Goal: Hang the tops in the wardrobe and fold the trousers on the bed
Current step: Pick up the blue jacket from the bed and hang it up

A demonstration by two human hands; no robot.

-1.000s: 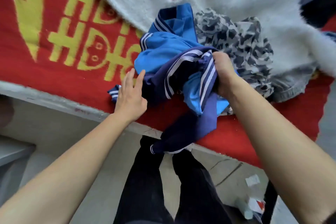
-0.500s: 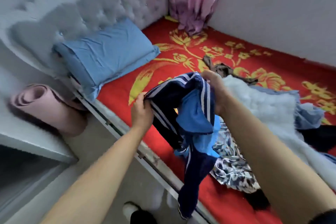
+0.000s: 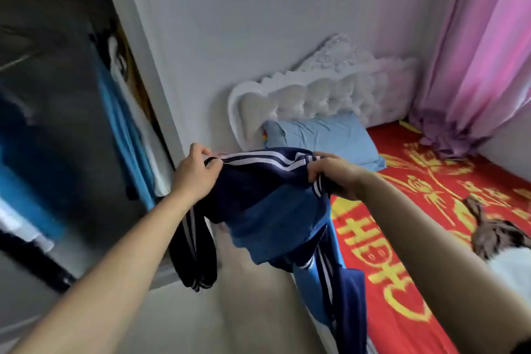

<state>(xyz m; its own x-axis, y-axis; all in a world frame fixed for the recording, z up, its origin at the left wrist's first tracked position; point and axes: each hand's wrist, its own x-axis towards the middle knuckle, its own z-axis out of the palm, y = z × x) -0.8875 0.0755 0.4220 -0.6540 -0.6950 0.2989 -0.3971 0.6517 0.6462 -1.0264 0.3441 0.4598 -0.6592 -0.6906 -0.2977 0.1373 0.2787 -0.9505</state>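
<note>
Between bed and wardrobe, the jacket is now hanging over the floor, no longer over the bed as 0.5 s ago. Left grip and right grip are each pinching its striped edge, spreading it. View is turning twd the wardrobe, so the hanging step is prob. starting.

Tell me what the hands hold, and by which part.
The navy-and-blue striped garment: left hand pinches its white-striped top edge, right hand grips the same edge.

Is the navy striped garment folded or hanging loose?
Hanging loose: left hand and right hand grip the garment at its top; the rest dangles.
</note>
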